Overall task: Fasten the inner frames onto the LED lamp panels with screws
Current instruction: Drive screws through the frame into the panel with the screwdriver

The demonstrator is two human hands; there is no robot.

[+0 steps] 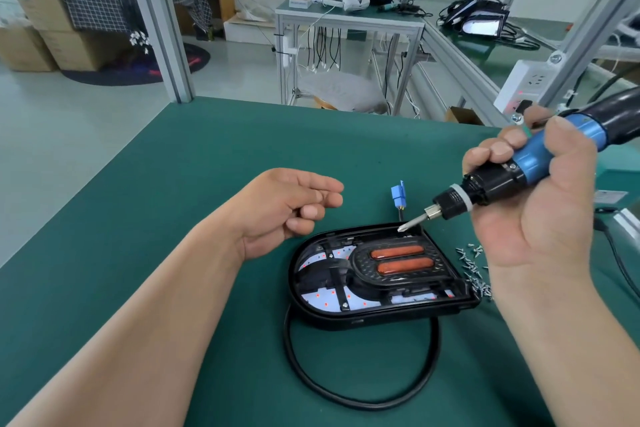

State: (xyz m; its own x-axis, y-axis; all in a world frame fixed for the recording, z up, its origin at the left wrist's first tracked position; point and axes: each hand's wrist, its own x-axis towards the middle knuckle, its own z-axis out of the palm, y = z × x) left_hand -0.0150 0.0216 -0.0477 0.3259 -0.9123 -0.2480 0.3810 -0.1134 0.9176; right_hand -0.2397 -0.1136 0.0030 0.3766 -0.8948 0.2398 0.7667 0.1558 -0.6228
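led lamp panel (381, 274) with inner frame (398, 263), flat on green surface (173, 184).
right hand (540, 211) grips electric screwdriver (512, 170), bit at panel's far edge; left hand (287, 208) relaxed, holding nothing, hovering beside; loose screws (474, 270) just right.

- Bench mat (173, 184): matt green, smooth.
- Lamp panel (346, 317) housing: black plastic with a faint sheen.
- Inner frame (362, 262): black plastic, finely textured round 2 glossy orange lenses (398, 252).
- Electric screwdriver (540, 158): glossy blue and black plastic; its bit (412, 221) is bright metal.
- Screws (474, 274): shiny silver metal.
- Cable (346, 395): smooth black sheath, slight gloss.
- Connector (398, 192): blue plastic.
- Posts (156, 28): matt silver metal.
- Boxes (34, 10): brown cardboard.
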